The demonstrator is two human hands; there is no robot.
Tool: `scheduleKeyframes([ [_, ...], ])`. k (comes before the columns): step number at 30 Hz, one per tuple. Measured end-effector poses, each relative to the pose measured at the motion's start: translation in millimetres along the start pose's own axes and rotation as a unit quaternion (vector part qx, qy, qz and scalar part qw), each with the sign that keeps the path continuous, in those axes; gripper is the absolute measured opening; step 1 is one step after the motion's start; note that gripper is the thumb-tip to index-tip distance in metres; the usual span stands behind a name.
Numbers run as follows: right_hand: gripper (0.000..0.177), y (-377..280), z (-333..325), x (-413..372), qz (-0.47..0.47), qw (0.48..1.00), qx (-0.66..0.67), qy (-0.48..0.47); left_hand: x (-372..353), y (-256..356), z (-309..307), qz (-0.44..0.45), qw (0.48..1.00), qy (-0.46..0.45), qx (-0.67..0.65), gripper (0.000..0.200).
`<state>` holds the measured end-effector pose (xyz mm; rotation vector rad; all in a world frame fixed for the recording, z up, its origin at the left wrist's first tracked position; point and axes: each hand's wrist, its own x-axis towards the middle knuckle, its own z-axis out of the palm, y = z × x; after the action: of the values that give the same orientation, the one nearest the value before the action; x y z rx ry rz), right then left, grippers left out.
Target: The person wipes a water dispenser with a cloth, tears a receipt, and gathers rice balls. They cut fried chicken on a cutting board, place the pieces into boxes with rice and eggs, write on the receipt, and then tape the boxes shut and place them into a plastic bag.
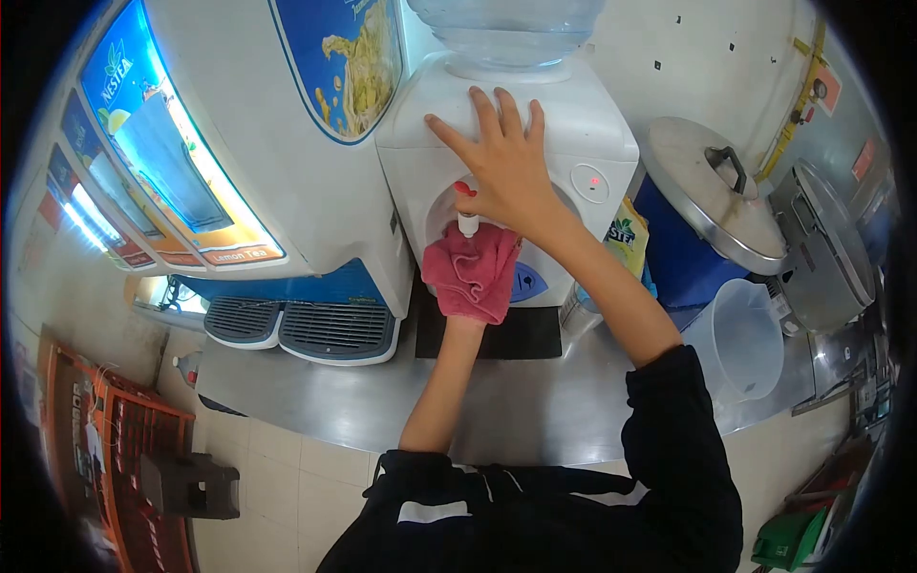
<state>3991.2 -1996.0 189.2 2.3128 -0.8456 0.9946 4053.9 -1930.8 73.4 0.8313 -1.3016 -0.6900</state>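
A white water dispenser [592, 138] stands in front of me. My right hand [506, 167] lies on its front, fingers spread, the thumb touching the red-topped tap [467, 222]. A pink cloth [471, 272] is directly under the spout, draped over my left hand, which carries it. The fingers of my left hand are hidden by the cloth. Above the dispenser sits the base of a clear water bottle [511, 38].
A drink machine [258, 181] with two drip trays [334, 329] is on the left. To the right are a yellow packet [626, 234], a blue container with a metal lid [712, 191] and a clear plastic jug [740, 339] on the steel counter [315, 406]. An orange rack [124, 458] stands lower left.
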Motion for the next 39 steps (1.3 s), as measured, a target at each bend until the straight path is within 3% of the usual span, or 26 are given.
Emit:
scheduleKeyframes([
  [1, 0.088, 0, 0, -1, 0.000, 1.000, 0.003, -0.001, 1, 6, -1, -0.008, 0.917, 0.013, 0.398, 0.024],
  [2, 0.086, 0, 0, -1, -0.002, 1.000, 0.006, 0.008, 1, -7, -3, -0.011, 0.917, 0.015, 0.399, 0.024],
  [5, 0.082, 3, -2, -4, -0.006, 0.999, 0.039, 0.020, -5, -41, -8, 0.095, 0.936, 0.097, 0.326, 0.019],
  [7, 0.080, -3, -14, -7, -0.011, 0.997, 0.071, 0.025, -10, -22, -18, 0.157, 0.831, 0.015, 0.533, 0.021],
  [9, 0.075, -24, -38, -25, 0.099, 0.983, 0.152, 0.028, -21, -7, -25, 0.136, 0.809, 0.038, 0.570, 0.022],
  [11, 0.070, -42, -44, -59, 0.116, 0.941, 0.300, 0.101, -45, -12, -33, 0.101, 0.783, 0.067, 0.610, 0.022],
  [13, 0.054, -75, -43, -101, 0.154, 0.914, 0.335, 0.171, -69, -32, -64, 0.204, 0.849, 0.022, 0.486, 0.024],
  [15, 0.050, -119, -27, -150, 0.217, 0.848, 0.432, 0.217, -114, -34, -89, 0.068, 0.979, 0.043, 0.185, 0.030],
  [16, 0.051, -142, -19, -172, 0.234, 0.841, 0.450, 0.191, -139, -36, -102, -0.002, 0.996, 0.087, 0.017, 0.033],
  [19, 0.045, -237, -7, -211, 0.270, 0.785, 0.555, 0.054, -217, -21, -165, -0.040, 0.931, 0.212, -0.293, 0.042],
  [20, 0.045, -268, -2, -220, 0.244, 0.768, 0.590, 0.038, -242, -1, -196, -0.034, 0.855, 0.185, -0.483, 0.046],
  [21, 0.044, -299, 2, -228, 0.250, 0.751, 0.611, -0.016, -269, 27, -228, -0.013, 0.862, 0.211, -0.461, 0.046],
  [23, 0.042, -370, 2, -229, 0.247, 0.725, 0.639, -0.078, -335, 96, -284, -0.041, 0.697, 0.266, -0.664, 0.048],
  [25, 0.042, -438, -3, -218, 0.185, 0.686, 0.690, -0.137, -414, 129, -344, 0.002, 0.710, 0.329, -0.623, 0.044],
  [26, 0.042, -470, -5, -213, 0.173, 0.679, 0.699, -0.145, -452, 146, -368, 0.070, 0.745, 0.373, -0.549, 0.042],
  [28, 0.040, -531, -10, -202, 0.119, 0.660, 0.710, -0.214, -535, 176, -412, 0.149, 0.697, 0.477, -0.514, 0.039],
  [29, 0.041, -560, -14, -195, 0.100, 0.642, 0.724, -0.231, -565, 205, -423, 0.184, 0.644, 0.519, -0.531, 0.037],
  [30, 0.041, -585, -17, -190, 0.095, 0.636, 0.728, -0.239, -607, 207, -441, 0.224, 0.673, 0.528, -0.466, 0.034],
  [31, 0.042, -610, -21, -184, 0.043, 0.652, 0.714, -0.252, -636, 220, -452, 0.278, 0.617, 0.569, -0.468, 0.029],
  [33, 0.039, -663, -26, -173, -0.038, 0.676, 0.686, -0.265, -682, 249, -475, 0.280, 0.582, 0.666, -0.372, 0.014],
  [34, 0.039, -690, -23, -172, -0.042, 0.671, 0.690, -0.266, -702, 266, -485, 0.272, 0.559, 0.713, -0.323, 0.016],
  [37, 0.037, -779, 1, -168, -0.163, 0.640, 0.696, -0.282, -795, 259, -506, 0.170, 0.587, 0.789, -0.060, 0.019],
  [39, 0.036, -843, 10, -156, -0.213, 0.641, 0.673, -0.301, -862, 256, -525, 0.258, 0.580, 0.766, -0.106, 0.022],
])
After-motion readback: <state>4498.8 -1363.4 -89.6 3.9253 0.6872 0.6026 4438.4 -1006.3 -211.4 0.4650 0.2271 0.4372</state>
